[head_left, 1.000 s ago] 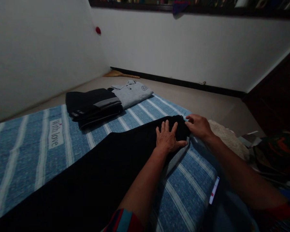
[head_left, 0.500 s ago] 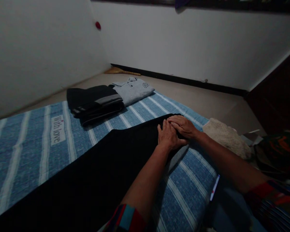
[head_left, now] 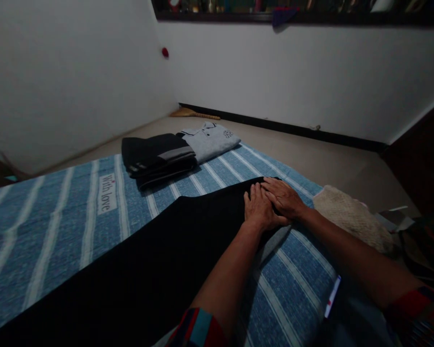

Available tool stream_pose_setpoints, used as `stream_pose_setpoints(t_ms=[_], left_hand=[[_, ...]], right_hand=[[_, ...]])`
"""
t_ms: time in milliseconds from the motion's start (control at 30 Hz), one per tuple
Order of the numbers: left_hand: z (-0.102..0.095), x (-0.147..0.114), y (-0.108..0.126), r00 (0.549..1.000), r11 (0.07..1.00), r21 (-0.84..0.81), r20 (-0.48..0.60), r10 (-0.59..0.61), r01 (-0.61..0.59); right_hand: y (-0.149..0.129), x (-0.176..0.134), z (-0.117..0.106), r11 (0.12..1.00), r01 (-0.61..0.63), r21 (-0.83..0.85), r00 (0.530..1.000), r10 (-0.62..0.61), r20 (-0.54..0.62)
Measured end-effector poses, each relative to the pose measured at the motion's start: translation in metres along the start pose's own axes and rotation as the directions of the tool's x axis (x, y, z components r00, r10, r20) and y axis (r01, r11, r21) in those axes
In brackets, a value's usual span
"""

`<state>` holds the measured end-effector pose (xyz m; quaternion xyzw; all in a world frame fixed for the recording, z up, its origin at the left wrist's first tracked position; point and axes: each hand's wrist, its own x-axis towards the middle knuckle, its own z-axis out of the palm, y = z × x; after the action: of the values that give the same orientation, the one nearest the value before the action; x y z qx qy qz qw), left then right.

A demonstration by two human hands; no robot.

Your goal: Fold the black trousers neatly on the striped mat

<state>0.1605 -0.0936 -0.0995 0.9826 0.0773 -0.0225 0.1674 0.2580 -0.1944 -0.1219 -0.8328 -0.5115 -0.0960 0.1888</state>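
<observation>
Black trousers (head_left: 159,250) lie lengthwise across a blue and white striped cloth (head_left: 68,212). Both hands rest on their far right end. My left hand (head_left: 260,207) lies flat on the fabric, fingers outstretched and thumb spread to the right. Beside it my right hand (head_left: 284,195) presses on the same end, its fingers extended and reaching to the left hand's fingertips. A grey piece of cloth (head_left: 275,246) shows under the trousers' right edge.
Behind the trousers sit a folded black and grey garment (head_left: 159,159) and a folded grey polo shirt (head_left: 211,140). A beige fluffy cloth (head_left: 350,217) lies on the right. A wooden-handled broom (head_left: 195,113) lies by the wall. A slim lit device (head_left: 332,296) is near my right forearm.
The view has shifted, so everything appears further right and slightly lower, and more of the shelf shows. Both hands stay on the end of the trousers, with the fingers slightly shifted.
</observation>
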Motion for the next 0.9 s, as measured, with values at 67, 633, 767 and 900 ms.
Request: stream_pose_setpoints(t_ms=[67, 633, 767, 900], left_hand=[[0.0, -0.001, 0.0, 1.0, 1.0, -0.004, 0.008, -0.002, 0.002], [0.001, -0.005, -0.009, 1.0, 0.996, -0.086, 0.023, -0.001, 0.003], [-0.012, -0.013, -0.025, 0.999, 0.99, -0.135, 0.021, 0.049, -0.045], [-0.024, -0.027, -0.044, 0.996, 0.999, -0.042, -0.087, 0.011, -0.015]], right_hand=[[0.001, -0.001, 0.002, 1.0, -0.009, -0.007, 1.0, 0.009, 0.008], [0.007, -0.006, 0.014, 0.999, -0.014, 0.032, 1.0, 0.014, -0.006], [0.008, -0.006, 0.016, 1.0, 0.002, 0.028, 1.0, -0.001, -0.008], [0.009, -0.006, 0.017, 1.0, 0.011, 0.025, 1.0, -0.011, -0.018]])
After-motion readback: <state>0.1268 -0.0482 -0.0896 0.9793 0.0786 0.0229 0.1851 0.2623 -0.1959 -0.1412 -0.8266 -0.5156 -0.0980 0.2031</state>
